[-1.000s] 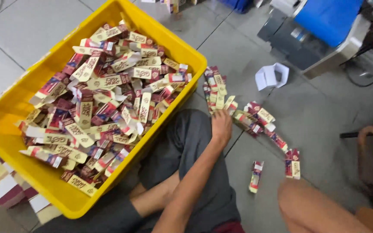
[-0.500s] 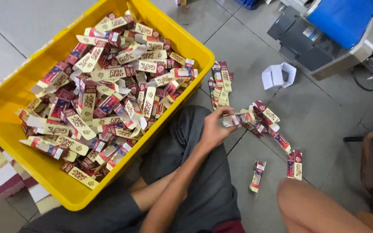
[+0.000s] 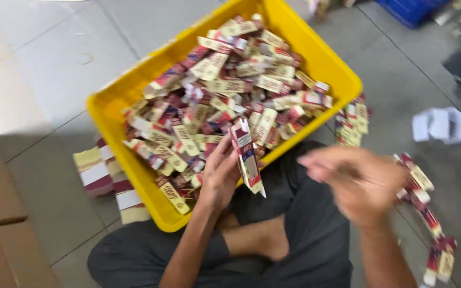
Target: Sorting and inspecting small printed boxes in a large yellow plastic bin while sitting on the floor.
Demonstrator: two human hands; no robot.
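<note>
We see flat cartons [image 3: 100, 173] on the floor, then the yellow crate [image 3: 324, 64] heaped with small boxes. Our left hand [image 3: 221, 173] grips one red-and-cream box [image 3: 246, 157] upright above its near rim. Our right hand [image 3: 361, 181] is blurred; grip unclear.

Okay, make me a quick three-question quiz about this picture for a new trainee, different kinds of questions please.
1. True or false: the left hand holds a flat maroon-and-cream carton.
2. What is the yellow crate filled with? A) loose cartons of the same kind B) bottles C) cloth
3. Fill in: the white folded box lies on the ____, to the crate's right in the view.

Key
1. True; it is held over the crate's near edge.
2. A
3. floor. The right hand is too blurred to tell whether it holds anything.
</note>
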